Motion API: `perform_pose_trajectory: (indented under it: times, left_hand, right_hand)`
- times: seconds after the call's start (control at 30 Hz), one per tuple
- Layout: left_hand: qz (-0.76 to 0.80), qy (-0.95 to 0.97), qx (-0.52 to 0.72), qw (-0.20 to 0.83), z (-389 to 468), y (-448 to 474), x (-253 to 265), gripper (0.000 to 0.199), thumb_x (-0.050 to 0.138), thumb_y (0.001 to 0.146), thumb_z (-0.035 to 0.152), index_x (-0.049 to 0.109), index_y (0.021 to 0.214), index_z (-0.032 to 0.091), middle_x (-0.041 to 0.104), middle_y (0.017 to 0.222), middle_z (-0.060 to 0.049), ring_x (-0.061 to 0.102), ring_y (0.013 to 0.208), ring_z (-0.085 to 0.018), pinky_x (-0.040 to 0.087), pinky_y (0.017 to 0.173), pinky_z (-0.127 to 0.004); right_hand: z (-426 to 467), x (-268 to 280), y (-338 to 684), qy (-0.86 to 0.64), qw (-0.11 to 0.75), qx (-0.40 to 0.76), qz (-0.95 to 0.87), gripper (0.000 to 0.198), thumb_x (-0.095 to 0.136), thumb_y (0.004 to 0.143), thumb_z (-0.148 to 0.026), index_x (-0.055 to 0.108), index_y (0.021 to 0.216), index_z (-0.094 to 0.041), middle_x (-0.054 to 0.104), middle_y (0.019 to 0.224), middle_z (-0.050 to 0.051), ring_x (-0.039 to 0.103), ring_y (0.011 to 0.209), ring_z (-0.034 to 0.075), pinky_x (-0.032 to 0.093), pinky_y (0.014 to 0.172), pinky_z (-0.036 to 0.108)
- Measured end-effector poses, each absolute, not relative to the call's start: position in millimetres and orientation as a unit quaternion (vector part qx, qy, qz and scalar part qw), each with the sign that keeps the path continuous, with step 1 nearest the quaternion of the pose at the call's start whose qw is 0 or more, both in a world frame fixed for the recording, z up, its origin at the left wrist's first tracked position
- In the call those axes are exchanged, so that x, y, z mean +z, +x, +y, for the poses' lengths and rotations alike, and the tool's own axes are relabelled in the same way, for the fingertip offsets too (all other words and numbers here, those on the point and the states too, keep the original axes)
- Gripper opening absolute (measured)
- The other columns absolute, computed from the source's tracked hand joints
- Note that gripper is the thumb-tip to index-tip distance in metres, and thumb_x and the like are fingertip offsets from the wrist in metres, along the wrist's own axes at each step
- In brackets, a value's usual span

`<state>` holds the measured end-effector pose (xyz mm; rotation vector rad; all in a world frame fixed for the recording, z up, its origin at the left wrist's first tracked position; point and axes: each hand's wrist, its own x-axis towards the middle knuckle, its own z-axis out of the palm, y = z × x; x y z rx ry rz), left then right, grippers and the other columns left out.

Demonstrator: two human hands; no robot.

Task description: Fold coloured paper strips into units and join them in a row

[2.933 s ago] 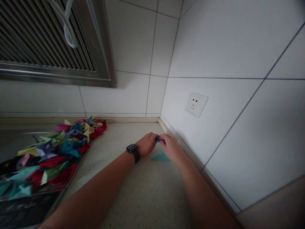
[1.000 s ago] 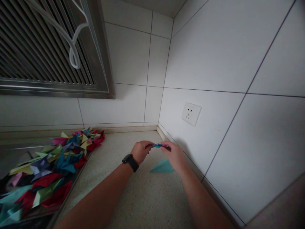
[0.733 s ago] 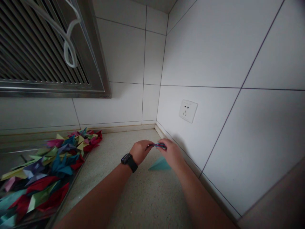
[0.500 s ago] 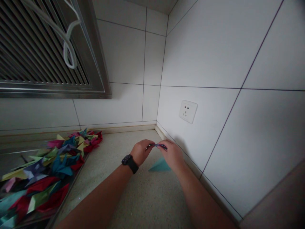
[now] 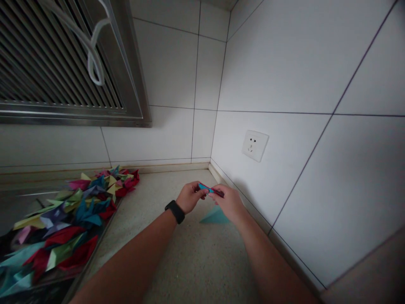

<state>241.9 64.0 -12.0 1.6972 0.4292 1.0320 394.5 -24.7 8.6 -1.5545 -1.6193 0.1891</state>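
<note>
Between my two hands is a small piece of folded paper [image 5: 204,188], blue with a red edge. My left hand [image 5: 190,197], with a black watch on its wrist, pinches the paper's left end between thumb and fingers. On the other end my right hand [image 5: 228,200] is closed, and its fingers hide part of the paper. Both hands are raised a little over the counter. Below them, partly behind my right hand, a light teal triangle of folded paper [image 5: 215,216] lies on the speckled counter [image 5: 196,261].
Many-coloured folded paper pieces [image 5: 85,211] are heaped at the left over a dark recessed surface. A steel range hood [image 5: 142,105] with a hanging white cable [image 5: 95,63] juts out above. A wall socket [image 5: 255,145] is on the right tiled wall.
The paper between my hands has turned, so more of its blue face shows. My left wrist has rotated. The whole view has shifted slightly.
</note>
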Motion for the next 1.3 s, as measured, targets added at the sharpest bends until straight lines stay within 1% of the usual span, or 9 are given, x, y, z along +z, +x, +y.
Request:
perform_pose_trajectory:
  times: [0.13,0.23,0.43,0.6,0.73,0.87,0.93,1.13,1.3]
  left_hand:
    - [0.205,0.734,0.412,0.5,62,241,-9,0.024,0.065,0.079,0.035,0.063,0.077,0.011,0.062,0.064,-0.002,0.056,0.059,-0.011,0.043,0.057,-0.023]
    - [0.203,0.724,0.409,0.517,63,243,-10,0.024,0.066,0.078,0.035,0.062,0.076,0.011,0.061,0.064,-0.002,0.055,0.057,-0.011,0.043,0.056,-0.023]
    - [0.18,0.688,0.421,0.564,69,249,-12,0.026,0.07,0.074,0.036,0.065,0.079,0.011,0.062,0.065,-0.002,0.055,0.059,-0.01,0.046,0.059,-0.024]
    - [0.213,0.592,0.415,0.658,58,260,-12,0.034,0.072,0.073,0.041,0.068,0.084,0.009,0.066,0.074,-0.006,0.058,0.063,-0.01,0.049,0.063,-0.024]
    - [0.251,0.521,0.394,0.715,47,270,-14,0.041,0.073,0.072,0.044,0.069,0.085,0.006,0.069,0.083,-0.012,0.062,0.066,-0.012,0.051,0.067,-0.026]
    - [0.243,0.48,0.39,0.747,46,271,-13,0.038,0.076,0.07,0.04,0.069,0.084,0.006,0.07,0.084,-0.013,0.065,0.074,-0.014,0.052,0.076,-0.027]
    - [0.246,0.462,0.381,0.762,47,272,-12,0.035,0.076,0.07,0.039,0.069,0.082,0.006,0.07,0.086,-0.013,0.066,0.075,-0.015,0.053,0.075,-0.026]
    - [0.261,0.449,0.364,0.773,56,287,-11,0.027,0.075,0.072,0.031,0.067,0.079,0.007,0.07,0.083,-0.012,0.064,0.068,-0.011,0.053,0.067,-0.021]
    - [0.279,0.469,0.364,0.755,82,303,-10,0.025,0.075,0.073,0.031,0.067,0.079,0.008,0.069,0.081,-0.01,0.061,0.061,-0.008,0.052,0.062,-0.019]
  right_hand:
    - [-26,10,396,-0.638,0.408,0.09,-0.647,0.018,0.061,0.078,-0.036,0.07,0.08,-0.021,0.067,0.065,0.0,0.059,0.058,0.015,0.041,0.055,0.024]
    - [-27,12,395,-0.651,0.402,0.103,-0.635,0.018,0.062,0.078,-0.035,0.069,0.074,-0.02,0.066,0.062,0.0,0.059,0.056,0.014,0.039,0.053,0.024]
    - [-21,7,395,-0.649,0.432,0.082,-0.621,0.019,0.058,0.081,-0.036,0.071,0.082,-0.021,0.067,0.064,0.001,0.059,0.054,0.015,0.04,0.053,0.025]
    - [-22,7,397,-0.662,0.407,-0.015,-0.63,0.018,0.057,0.084,-0.033,0.07,0.084,-0.022,0.069,0.073,0.003,0.061,0.063,0.017,0.041,0.059,0.026]
    - [-27,10,394,-0.679,0.343,-0.109,-0.641,0.011,0.057,0.083,-0.023,0.068,0.082,-0.021,0.069,0.079,0.007,0.061,0.071,0.019,0.041,0.065,0.028]
    - [-29,11,387,-0.68,0.289,-0.139,-0.659,0.008,0.057,0.084,-0.021,0.065,0.082,-0.021,0.067,0.079,0.007,0.061,0.072,0.02,0.04,0.064,0.029]
    - [-29,11,387,-0.684,0.282,-0.142,-0.658,0.008,0.056,0.084,-0.022,0.064,0.081,-0.022,0.066,0.079,0.007,0.06,0.072,0.02,0.039,0.063,0.029]
    - [-31,12,396,-0.687,0.319,-0.112,-0.643,0.007,0.058,0.083,-0.024,0.063,0.087,-0.021,0.065,0.084,0.009,0.06,0.077,0.021,0.041,0.068,0.031]
    - [-38,25,399,-0.681,0.449,-0.151,-0.559,0.043,0.056,0.084,-0.04,0.051,0.12,-0.017,0.058,0.11,0.015,0.058,0.082,0.023,0.044,0.072,0.034]
